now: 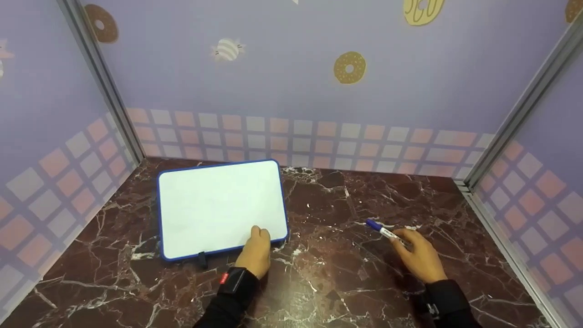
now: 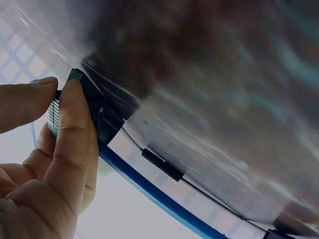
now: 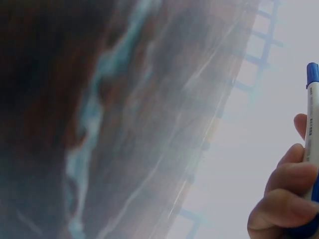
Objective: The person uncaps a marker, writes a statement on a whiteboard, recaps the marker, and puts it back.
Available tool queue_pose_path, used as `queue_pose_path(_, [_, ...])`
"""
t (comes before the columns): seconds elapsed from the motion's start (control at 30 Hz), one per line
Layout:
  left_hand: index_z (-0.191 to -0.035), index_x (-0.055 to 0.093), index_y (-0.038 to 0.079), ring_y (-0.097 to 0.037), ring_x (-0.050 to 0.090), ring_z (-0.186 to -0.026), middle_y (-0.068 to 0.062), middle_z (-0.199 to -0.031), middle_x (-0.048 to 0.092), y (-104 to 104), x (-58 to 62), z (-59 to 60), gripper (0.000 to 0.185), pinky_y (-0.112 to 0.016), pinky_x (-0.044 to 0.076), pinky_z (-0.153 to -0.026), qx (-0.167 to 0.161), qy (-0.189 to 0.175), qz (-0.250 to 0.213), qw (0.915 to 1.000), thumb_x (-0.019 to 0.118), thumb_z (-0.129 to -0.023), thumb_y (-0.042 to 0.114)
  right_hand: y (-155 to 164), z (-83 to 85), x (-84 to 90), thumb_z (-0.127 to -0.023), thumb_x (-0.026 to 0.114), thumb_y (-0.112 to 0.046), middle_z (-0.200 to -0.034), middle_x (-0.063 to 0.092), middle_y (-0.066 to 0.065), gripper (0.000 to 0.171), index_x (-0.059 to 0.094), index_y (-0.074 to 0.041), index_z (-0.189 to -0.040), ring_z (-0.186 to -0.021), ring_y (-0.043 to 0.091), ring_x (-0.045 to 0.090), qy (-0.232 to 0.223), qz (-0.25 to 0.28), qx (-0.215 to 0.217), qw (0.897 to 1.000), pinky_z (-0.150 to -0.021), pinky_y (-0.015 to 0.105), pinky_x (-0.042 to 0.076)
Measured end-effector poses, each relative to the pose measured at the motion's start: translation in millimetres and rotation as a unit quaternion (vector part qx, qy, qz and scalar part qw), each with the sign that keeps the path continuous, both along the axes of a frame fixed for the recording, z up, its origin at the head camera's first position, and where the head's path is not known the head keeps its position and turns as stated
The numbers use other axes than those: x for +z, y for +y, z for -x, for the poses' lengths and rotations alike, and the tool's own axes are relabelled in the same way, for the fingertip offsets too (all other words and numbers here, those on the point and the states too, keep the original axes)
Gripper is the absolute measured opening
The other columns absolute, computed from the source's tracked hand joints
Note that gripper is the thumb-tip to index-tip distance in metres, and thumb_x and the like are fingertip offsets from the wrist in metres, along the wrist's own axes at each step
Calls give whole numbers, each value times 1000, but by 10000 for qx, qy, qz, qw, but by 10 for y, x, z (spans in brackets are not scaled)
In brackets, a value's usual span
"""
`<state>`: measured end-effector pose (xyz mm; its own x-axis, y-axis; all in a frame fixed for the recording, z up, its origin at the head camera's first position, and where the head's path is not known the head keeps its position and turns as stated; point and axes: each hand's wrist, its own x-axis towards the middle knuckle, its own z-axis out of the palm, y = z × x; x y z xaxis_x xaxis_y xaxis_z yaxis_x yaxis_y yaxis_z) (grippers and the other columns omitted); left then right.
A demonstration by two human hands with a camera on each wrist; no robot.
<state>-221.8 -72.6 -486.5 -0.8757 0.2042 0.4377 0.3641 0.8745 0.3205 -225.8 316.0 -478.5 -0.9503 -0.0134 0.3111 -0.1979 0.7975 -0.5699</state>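
A whiteboard (image 1: 218, 205) with a blue frame stands tilted at the left of the table. My left hand (image 1: 256, 253) is at its lower right edge, fingers overlapping the white face in the head view. In the left wrist view, the thumb and fingers (image 2: 72, 129) pinch a small black block (image 2: 94, 102) with a ribbed face, beside the blue edge. A thin metal rod with a black sleeve (image 2: 162, 164) runs along that edge. On the right, my right hand (image 1: 419, 255) holds a whiteboard marker (image 1: 380, 228) with its blue cap on, pointing away up-left.
The dark marbled tabletop (image 1: 328, 255) reaches the patterned back wall (image 1: 291, 82) and side walls. Metal posts (image 1: 104, 91) stand in the corners. A black clip (image 1: 202, 259) is at the board's lower edge, left of my left hand.
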Motion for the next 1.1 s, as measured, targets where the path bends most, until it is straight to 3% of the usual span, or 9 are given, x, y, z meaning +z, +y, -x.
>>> queue_pose_path(0.17, [-92, 48, -8, -25, 52, -61, -15, -90, 41, 81, -17, -36, 31, -40, 53, -60, -161, 26, 17, 9999, 65, -68, -17, -55, -23, 8, -94, 65, -23, -102, 67, 8, 17, 70, -14, -109, -91, 23, 60, 146, 41, -51, 9999, -82, 45, 47])
queue_pose_path(0.37, [-90, 47, -6, -25, 52, -59, -14, -89, 42, 140, -43, -73, 33, -38, 53, -57, -221, 115, -18, 9997, 65, -65, -18, -95, -61, 5, -95, 65, -26, -100, 67, 6, 19, 71, -15, -109, -87, 20, 59, 134, 98, -27, 9999, -79, 41, 46])
queue_pose_path(0.57, [-92, 47, -6, -25, 52, -62, -14, -90, 41, 207, -35, -93, 31, -39, 53, -57, -294, -246, -143, 9992, 62, -67, -18, -125, -91, -13, -93, 67, -23, -89, 62, 1, 16, 72, -15, -107, -71, 15, 47, 328, -91, -35, 9994, -70, 34, 39])
queue_pose_path(0.67, [-92, 47, -6, -25, 51, -62, -14, -91, 41, 233, -23, -98, 31, -40, 53, -58, -349, -326, -145, 9988, 61, -67, -17, -144, -98, -14, -93, 68, -22, -93, 66, 3, 16, 72, -15, -107, -75, 17, 54, 445, -129, -31, 9989, -72, 38, 45])
queue_pose_path(0.83, [-90, 46, -5, -23, 49, -61, -12, -88, 39, 266, -14, -114, 34, -39, 52, -57, -497, -120, -149, 9986, 62, -62, -18, -165, -132, -11, -94, 65, -28, -100, 68, 7, 20, 71, -16, -110, -88, 26, 64, 456, -19, -41, 9989, -80, 50, 49])
queue_pose_path(1.0, [-88, 46, -5, -23, 50, -59, -11, -87, 39, 315, -15, -138, 35, -38, 52, -55, -614, 61, -25, 9981, 64, -60, -17, -157, -160, -10, -94, 66, -27, -94, 64, 4, 21, 71, -15, -110, -82, 20, 59, 506, -19, -187, 9985, -74, 43, 47])
queue_pose_path(1.1, [-90, 47, -5, -24, 52, -62, -12, -88, 40, 346, -13, -162, 34, -38, 52, -55, -573, -137, 53, 9982, 65, -64, -15, -145, -159, -2, -93, 67, -25, -92, 64, 3, 19, 71, -15, -109, -77, 17, 55, 557, -64, -241, 9981, -72, 38, 44])
